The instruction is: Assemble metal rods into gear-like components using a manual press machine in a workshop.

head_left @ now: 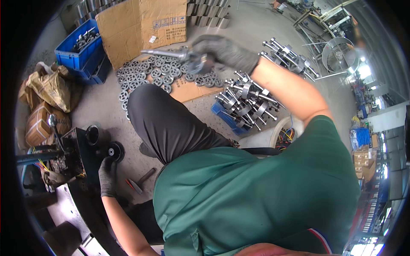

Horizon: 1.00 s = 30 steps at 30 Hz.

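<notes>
My right hand (224, 50), in a dark grey glove, is stretched out over the floor with its fingers closed round a rotor shaft. The shaft's bright rod (165, 53) points left, and its thicker end is blurred under my fingers. Down on the left, my left hand (107, 176), also gloved, has its fingers on the lower edge of a black round end cap (118, 147) with a bearing in its centre. Beside that cap, a dark hollow cylinder (96, 135) sits against the machine (79, 149).
Several grey spoked discs (160, 70) cover flattened cardboard (192, 91). Piled rotor shafts (247, 100) lie right of them, more (288, 57) farther back. Blue crates (70, 53) stand far left. A hammer (147, 175) and red-handled pliers (133, 185) lie near my leg.
</notes>
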{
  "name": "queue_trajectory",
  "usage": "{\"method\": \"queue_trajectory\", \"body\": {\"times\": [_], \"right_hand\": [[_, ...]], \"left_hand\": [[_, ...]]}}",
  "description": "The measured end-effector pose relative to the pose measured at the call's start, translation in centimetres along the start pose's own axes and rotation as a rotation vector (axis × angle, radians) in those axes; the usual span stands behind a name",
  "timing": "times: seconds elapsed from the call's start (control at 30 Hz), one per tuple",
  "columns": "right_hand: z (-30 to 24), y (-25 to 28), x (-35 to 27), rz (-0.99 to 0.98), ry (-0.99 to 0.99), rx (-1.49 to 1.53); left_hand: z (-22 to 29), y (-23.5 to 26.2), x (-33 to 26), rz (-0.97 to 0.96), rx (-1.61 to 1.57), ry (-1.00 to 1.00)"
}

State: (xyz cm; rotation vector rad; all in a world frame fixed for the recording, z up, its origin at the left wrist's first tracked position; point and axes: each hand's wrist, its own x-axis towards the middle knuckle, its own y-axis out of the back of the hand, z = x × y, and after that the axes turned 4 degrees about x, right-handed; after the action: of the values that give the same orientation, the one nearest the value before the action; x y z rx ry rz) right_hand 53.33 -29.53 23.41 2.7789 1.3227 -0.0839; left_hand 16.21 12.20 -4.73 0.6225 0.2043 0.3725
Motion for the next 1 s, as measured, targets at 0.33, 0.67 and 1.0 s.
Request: {"method": "queue_trajectory", "body": {"times": [0.33, 0.67, 1.0], "right_hand": [[-0.3, 17.5, -6.9, -0.456, -0.321, -1.413], [3.9, 10.2, -9.9, -0.154, -0.586, -1.778], [7.9, 10.5, -13.9, -0.166, -0.214, -1.908]], "left_hand": [[2.6, 0.1, -1.3, -0.076, 0.004, 0.157], [1.6, 0.4, -3.7, -0.089, 0.039, 0.092], [4.0, 1.5, -4.1, -0.086, 0.163, 0.023]]}}
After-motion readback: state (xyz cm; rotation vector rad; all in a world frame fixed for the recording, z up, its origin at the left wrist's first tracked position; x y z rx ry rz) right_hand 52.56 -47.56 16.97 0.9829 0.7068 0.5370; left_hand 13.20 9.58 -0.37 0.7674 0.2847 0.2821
